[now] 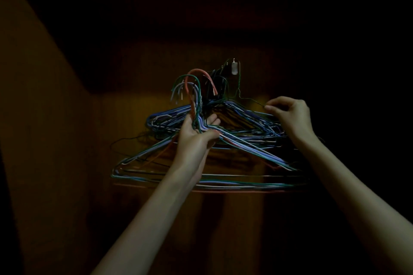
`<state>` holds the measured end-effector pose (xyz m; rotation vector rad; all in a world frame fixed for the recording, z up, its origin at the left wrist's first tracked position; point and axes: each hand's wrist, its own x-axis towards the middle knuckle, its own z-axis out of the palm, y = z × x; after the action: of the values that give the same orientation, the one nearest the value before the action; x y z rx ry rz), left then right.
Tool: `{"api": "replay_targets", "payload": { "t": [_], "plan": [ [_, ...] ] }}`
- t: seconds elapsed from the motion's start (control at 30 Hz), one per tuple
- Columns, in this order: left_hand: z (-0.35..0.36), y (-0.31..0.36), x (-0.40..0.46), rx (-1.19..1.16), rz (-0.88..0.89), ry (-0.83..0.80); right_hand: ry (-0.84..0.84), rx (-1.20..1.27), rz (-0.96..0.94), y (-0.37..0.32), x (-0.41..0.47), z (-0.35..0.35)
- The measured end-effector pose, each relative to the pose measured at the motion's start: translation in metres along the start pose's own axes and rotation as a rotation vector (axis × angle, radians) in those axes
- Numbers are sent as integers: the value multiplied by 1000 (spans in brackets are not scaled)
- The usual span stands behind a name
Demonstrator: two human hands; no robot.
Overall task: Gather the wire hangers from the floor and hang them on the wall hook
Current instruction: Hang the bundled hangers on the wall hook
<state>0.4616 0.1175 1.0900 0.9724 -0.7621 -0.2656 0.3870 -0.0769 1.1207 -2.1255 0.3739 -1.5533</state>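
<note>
Forearms, dim wooden wall (dark room)

Text: none can be read anywhere in the dim view.
Labels or brands: none legible on the wire hangers or the wall hook.
Numbers and signs: none show on the dark wall.
</note>
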Motion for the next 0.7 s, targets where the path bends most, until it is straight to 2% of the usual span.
{"api": "replay_targets", "payload": {
  "t": [0.5,0.7],
  "plan": [
    [-18,-3,40,40,26,50,-72,145,91,39,53,58],
    [-23,-6,44,64,33,47,-108,66,82,46,60,65]
  ]
}}
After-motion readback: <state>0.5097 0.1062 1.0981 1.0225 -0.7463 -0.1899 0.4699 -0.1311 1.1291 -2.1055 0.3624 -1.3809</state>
